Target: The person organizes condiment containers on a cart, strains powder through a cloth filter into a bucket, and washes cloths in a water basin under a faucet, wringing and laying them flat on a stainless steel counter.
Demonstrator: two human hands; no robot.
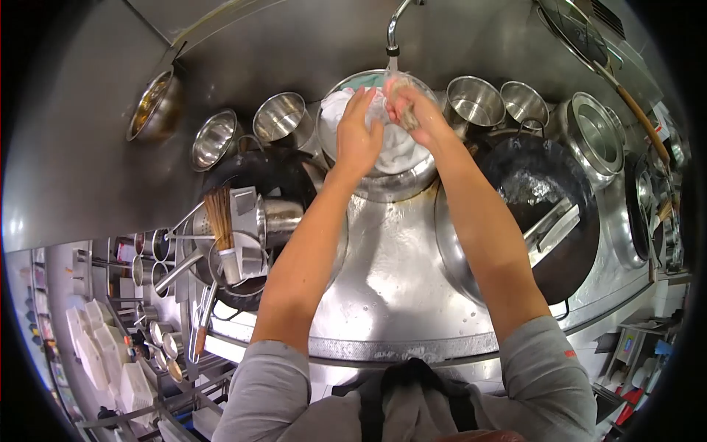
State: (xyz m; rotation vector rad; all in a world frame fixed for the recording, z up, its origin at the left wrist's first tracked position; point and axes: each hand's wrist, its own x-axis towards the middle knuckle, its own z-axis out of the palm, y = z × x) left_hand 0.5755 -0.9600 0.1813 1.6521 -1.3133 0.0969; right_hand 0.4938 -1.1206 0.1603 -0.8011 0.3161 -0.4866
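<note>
Under the tap (pixel 392 37), my right hand (pixel 426 124) is closed round a crumpled beige-brown wad (pixel 405 107), partly hidden by the fingers and blurred; I cannot tell whether it is cloth or a scrubber. Water seems to run from the spout onto it. My left hand (pixel 359 140) is beside it, fingers stretched out, with nothing seen in it. Both hands are over a large round metal basin (pixel 383 190). In this basin lie wet white cloths (pixel 401 151) and a greenish one (pixel 366 82) at the back.
Black woks flank the basin; the right wok (pixel 563 254) bears a metal tool (pixel 552 228). On the left one lie a bamboo brush (pixel 219 214) and several utensils. Metal pots (pixel 282 121) line the back wall. A long wooden handle (pixel 637 110) leans at the right.
</note>
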